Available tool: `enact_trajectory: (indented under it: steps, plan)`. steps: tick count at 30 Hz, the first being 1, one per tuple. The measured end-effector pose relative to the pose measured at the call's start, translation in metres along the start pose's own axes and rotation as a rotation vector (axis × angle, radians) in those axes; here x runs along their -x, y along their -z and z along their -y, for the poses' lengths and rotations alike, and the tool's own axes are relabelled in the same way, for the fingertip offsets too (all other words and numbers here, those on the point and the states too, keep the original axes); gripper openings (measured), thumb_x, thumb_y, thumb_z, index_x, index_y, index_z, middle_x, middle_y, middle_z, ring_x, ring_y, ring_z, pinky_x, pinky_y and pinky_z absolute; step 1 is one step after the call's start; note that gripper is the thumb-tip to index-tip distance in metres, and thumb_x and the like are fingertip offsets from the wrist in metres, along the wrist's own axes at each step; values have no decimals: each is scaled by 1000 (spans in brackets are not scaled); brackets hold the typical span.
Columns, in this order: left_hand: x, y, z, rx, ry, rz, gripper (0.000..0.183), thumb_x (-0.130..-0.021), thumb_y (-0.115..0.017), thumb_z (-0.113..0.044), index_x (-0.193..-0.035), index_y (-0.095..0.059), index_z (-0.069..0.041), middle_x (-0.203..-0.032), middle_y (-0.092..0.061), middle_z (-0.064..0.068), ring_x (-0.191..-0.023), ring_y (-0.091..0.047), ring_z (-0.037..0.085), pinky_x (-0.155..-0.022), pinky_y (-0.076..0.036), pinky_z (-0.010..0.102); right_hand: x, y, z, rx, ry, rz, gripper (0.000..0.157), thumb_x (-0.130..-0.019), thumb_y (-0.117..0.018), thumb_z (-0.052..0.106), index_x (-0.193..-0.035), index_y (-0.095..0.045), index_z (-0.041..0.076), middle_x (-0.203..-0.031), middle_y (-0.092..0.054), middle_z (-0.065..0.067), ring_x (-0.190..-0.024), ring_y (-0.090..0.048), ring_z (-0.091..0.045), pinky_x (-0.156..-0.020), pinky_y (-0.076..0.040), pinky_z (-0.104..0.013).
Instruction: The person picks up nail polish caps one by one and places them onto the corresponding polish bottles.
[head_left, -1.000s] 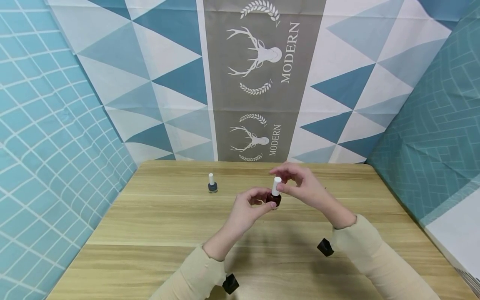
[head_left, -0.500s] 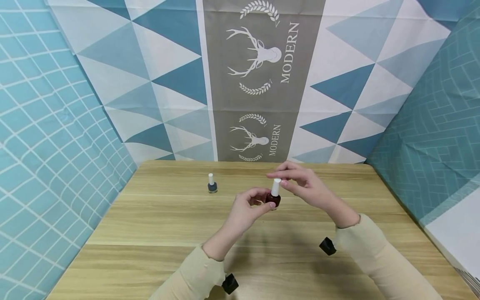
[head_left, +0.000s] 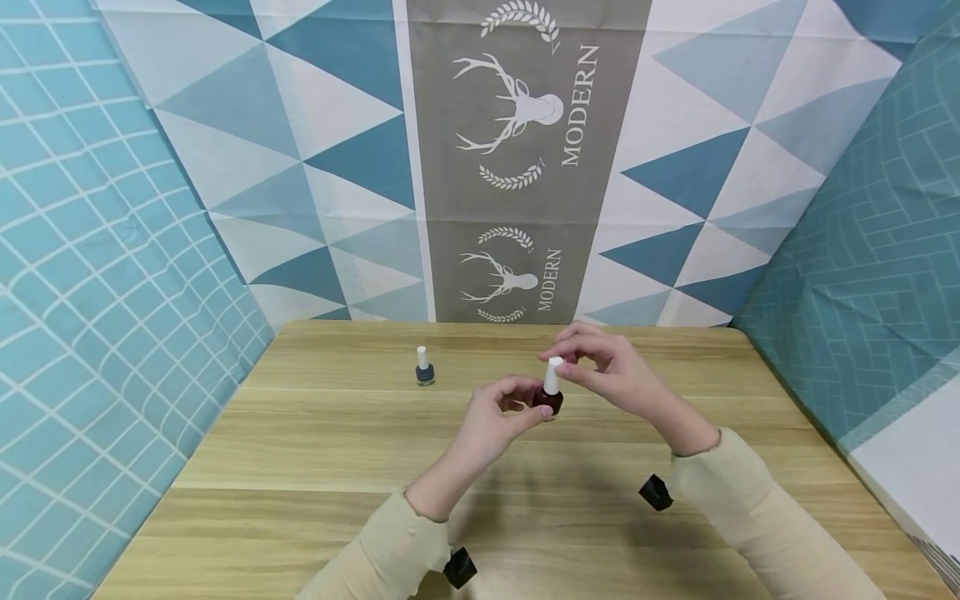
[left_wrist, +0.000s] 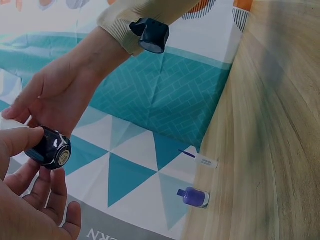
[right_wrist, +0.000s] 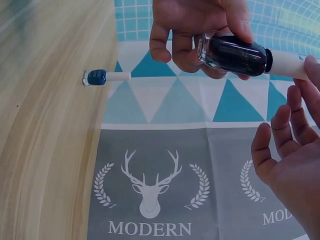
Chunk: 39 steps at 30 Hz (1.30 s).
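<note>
My left hand (head_left: 491, 417) grips a dark red nail polish bottle (head_left: 550, 402) between thumb and fingers, above the wooden table. A long white cap (head_left: 553, 380) stands on the bottle's neck, tilted slightly. Thumb and forefinger of my right hand (head_left: 611, 371) pinch that cap near its top. Seen from the right wrist, the bottle (right_wrist: 235, 55) lies sideways across the view, its glass base toward the left. In the left wrist view, the bottle's round base label (left_wrist: 63, 158) faces the camera, while the cap is mostly covered by my left hand.
A blue-grey nail polish bottle (head_left: 425, 375) with a white cap stands at the table's back left. The left wrist view shows an uncapped purple bottle (left_wrist: 194, 197) beside a white brush cap (left_wrist: 205, 161); my right hand hides them from the head view. Patterned cloth surrounds the table (head_left: 300, 467).
My right hand's fingers have shifted around the cap's top, reaching farther left and then drawing back slightly. The bottle stays in my left hand, nearly still.
</note>
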<state>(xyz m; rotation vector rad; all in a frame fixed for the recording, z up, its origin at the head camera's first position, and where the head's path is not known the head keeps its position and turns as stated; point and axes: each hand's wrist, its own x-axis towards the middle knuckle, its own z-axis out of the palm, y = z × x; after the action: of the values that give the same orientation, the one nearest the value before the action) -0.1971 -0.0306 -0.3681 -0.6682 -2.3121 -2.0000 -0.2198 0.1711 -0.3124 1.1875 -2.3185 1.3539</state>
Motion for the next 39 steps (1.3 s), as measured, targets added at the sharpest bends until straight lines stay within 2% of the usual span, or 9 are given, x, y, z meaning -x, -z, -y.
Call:
enact_trajectory:
  steps: [9, 13, 19, 21, 25, 28, 32, 39]
  plan:
    - [0, 0, 0, -1, -2, 6, 26, -81, -75, -17, -106, -69, -11, -93, -68, 3, -89, -59, 13, -85, -47, 38, -2, -1, -2, -32, 0, -22, 15, -82, -70, 2, -95, -67, 9, -96, -58, -1, -85, -51, -13, -72, -47, -24]
    - [1, -1, -2, 0, -4, 13, 26, -81, -75, -18, -106, -69, -11, -93, -68, 3, -89, -59, 13, -85, -47, 38, -3, -2, -4, -79, 11, -20, 15, -80, -72, 1, -91, -64, 8, -94, -56, -2, -85, -51, -14, -75, -47, -24]
    - [1, -1, -3, 7, 0, 23, 26, -81, -75, -18, -105, -69, -12, -93, -68, 4, -89, -59, 13, -85, -47, 36, -4, -5, -6, -146, -7, -14, 16, -81, -73, 8, -86, -58, 7, -90, -55, -2, -82, -51, -15, -74, -45, -24]
    - [1, -1, -2, 8, 2, 22, 26, -81, -75, -18, -106, -69, -12, -93, -68, 3, -89, -59, 13, -85, -47, 36, -3, -5, -5, -148, -34, -15, 18, -82, -72, 10, -91, -59, 3, -91, -55, -2, -82, -52, -15, -75, -46, -24]
    - [1, -1, -1, 14, 3, 15, 26, -81, -74, -17, -106, -68, -11, -95, -68, 3, -89, -60, 12, -84, -47, 34, -1, -4, -3, -128, -92, -11, 26, -87, -67, 9, -109, -60, -2, -103, -59, 2, -87, -54, -14, -78, -46, -23]
    - [1, -1, 0, 18, -6, 4, 27, -81, -74, -15, -107, -68, -9, -96, -68, 6, -89, -60, 13, -84, -47, 33, 2, -3, -2, -112, -115, 0, 29, -93, -59, 9, -120, -59, 0, -113, -59, 3, -85, -53, -13, -67, -47, -26]
    - [1, -1, 0, 12, -17, -7, 27, -81, -74, -15, -107, -68, -8, -97, -68, 8, -89, -60, 15, -83, -47, 34, 4, 1, 0, -98, -83, 24, 29, -97, -51, 8, -123, -59, 0, -115, -57, 1, -74, -48, -14, -50, -42, -30]
    - [1, 0, 0, 5, -27, 5, 28, -83, -73, -16, -108, -68, -7, -97, -68, 9, -90, -60, 15, -83, -48, 34, 3, 3, -1, -71, 12, 62, 28, -95, -52, 5, -122, -61, 2, -110, -59, -1, -69, -43, -13, -51, -41, -28]
